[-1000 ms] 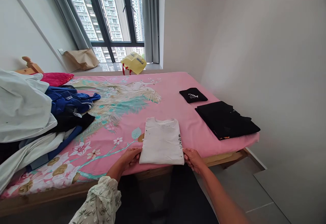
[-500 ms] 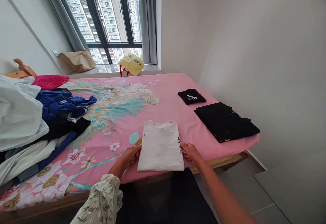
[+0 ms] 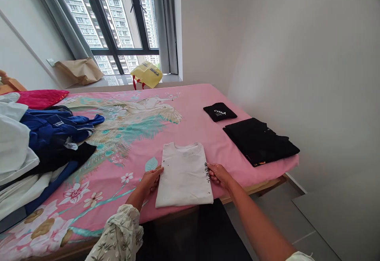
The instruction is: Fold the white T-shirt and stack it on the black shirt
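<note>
A folded white T-shirt with small black lettering on its right edge lies near the front edge of the pink flowered bedsheet. My left hand rests against its left edge with the fingers tucked at the fabric. On the other side my right hand grips the shirt's right edge, fingers curled on the cloth beside the lettering.
A heap of unfolded blue, black and white clothes covers the bed's left side. Two folded black garments, a large one and a small one, lie by the right wall. A yellow bag and a brown paper bag sit on the window sill.
Both hands have slid from the shirt's near corners up along its sides toward the middle. The view has shifted slightly, so the shirt sits lower in the picture.
</note>
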### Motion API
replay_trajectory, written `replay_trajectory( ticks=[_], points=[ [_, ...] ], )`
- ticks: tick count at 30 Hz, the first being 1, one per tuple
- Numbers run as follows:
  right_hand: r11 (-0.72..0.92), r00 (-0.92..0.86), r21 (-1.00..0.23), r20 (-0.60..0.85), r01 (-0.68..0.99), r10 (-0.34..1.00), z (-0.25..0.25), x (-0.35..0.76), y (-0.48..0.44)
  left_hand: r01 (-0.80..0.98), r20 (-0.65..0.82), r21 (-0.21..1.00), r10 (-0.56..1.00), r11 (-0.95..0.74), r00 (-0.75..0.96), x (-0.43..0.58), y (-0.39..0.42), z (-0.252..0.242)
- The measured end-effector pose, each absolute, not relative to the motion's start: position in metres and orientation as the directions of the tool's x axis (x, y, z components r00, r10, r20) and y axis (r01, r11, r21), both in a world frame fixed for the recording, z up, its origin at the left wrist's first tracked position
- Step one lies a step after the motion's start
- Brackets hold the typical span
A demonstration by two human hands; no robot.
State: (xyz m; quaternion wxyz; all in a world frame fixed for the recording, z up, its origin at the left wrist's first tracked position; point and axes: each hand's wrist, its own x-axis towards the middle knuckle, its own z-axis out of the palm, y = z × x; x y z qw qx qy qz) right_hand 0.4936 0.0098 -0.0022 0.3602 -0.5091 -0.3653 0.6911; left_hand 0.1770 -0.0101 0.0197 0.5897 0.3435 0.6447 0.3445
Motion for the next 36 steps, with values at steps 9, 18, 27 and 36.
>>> replay_trajectory(
  ticks=[9,18,27,36],
  points=[
    [-0.455,-0.154,-0.881,-0.436,-0.126,0.887,-0.005,0.488,0.018,0.049,-0.545,0.835,0.836,0.548,-0.068,0.176,-0.003,0.015],
    [-0.417,-0.096,-0.899,-0.407,-0.137,0.909,-0.004,0.484,0.034,0.002,-0.529,0.848,0.846,0.53,-0.061,0.177,0.013,0.021],
    [-0.374,-0.071,-0.913,-0.367,-0.162,0.928,-0.01,0.482,0.05,-0.114,-0.413,0.909,0.905,0.401,-0.106,0.182,0.03,0.014],
    [-0.346,-0.066,-0.918,-0.34,-0.192,0.938,-0.008,0.484,0.053,-0.166,-0.392,0.908,0.92,0.384,-0.019,0.181,0.035,0.023]
  ],
)
